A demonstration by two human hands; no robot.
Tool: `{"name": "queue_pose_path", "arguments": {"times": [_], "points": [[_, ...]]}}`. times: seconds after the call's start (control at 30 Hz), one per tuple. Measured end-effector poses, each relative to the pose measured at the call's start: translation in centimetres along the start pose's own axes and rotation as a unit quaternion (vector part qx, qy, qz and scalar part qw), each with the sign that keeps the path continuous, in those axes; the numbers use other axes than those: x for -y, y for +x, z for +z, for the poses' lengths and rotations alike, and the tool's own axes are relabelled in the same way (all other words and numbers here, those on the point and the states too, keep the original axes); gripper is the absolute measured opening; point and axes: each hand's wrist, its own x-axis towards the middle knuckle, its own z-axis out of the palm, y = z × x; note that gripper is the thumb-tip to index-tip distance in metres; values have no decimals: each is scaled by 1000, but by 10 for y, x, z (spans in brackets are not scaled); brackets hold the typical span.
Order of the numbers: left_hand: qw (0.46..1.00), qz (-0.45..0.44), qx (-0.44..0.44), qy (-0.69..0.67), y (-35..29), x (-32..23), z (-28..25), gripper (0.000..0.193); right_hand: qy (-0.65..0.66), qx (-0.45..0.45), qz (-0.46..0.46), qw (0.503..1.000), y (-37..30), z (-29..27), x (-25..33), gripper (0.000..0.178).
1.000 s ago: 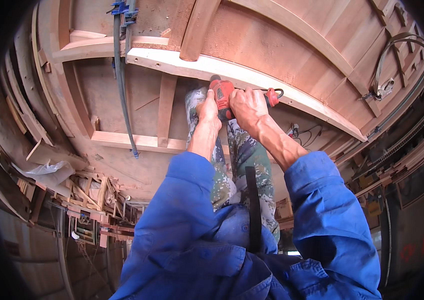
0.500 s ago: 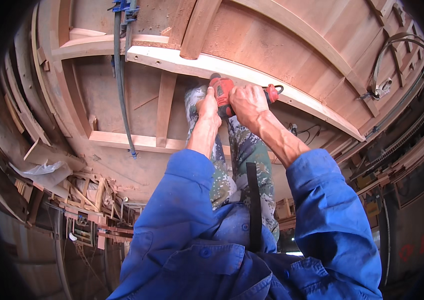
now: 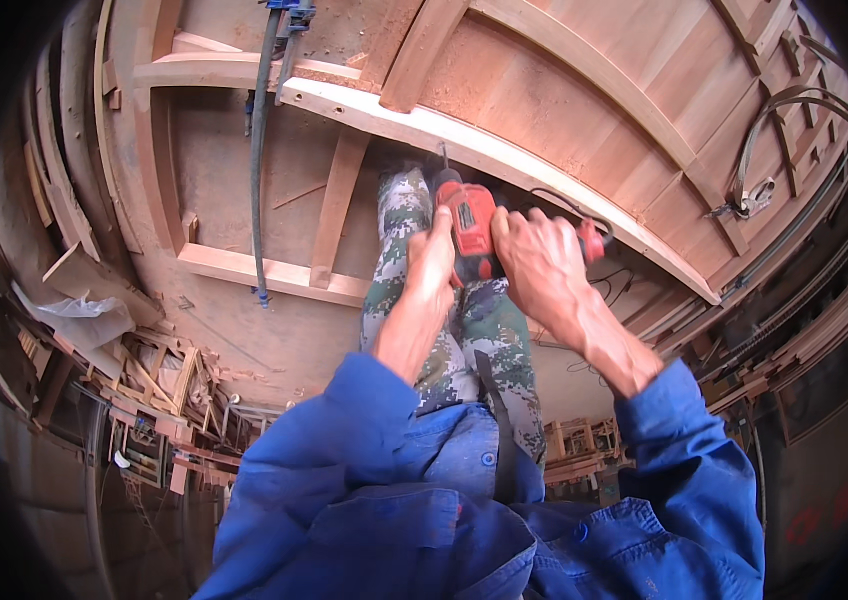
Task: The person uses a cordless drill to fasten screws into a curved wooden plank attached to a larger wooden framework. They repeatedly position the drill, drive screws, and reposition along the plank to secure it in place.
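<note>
Both of my hands are closed around a red and black power drill [image 3: 474,222] with a cord. My left hand [image 3: 431,268] grips its near left side, behind the chuck. My right hand [image 3: 547,268] wraps around its rear right part. A thin metal drill bit [image 3: 445,153] points away from me, up to the near face of a pale wooden rail [image 3: 534,174]. I cannot tell whether the tip touches the wood. Several holes show along that rail, some at its left end. The drill's grip and trigger are mostly hidden by my hands.
A long clamp bar [image 3: 260,170] with blue fittings crosses the wooden frame [image 3: 274,273] on the left. A strap loop [image 3: 741,165] lies on the panel at right. Wood scraps [image 3: 169,375] and a plastic bag [image 3: 89,308] sit at the lower left. My camouflage-clad legs [image 3: 414,225] stand close below.
Both hands have drawn the drill back toward me, away from the rail. The bit, hidden in the rail before, now shows. My view has also shifted a little.
</note>
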Motion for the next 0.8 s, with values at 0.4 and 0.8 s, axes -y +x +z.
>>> {"name": "queue_pose_path", "arguments": {"times": [0.4,0.8], "points": [[963,-63,189,-183,63,21,25,44,239,-111,156,952,-10,65,-33,73],[995,-10,99,-28,100,49,28,54,455,-97,208,861,5,150,-45,54]]}}
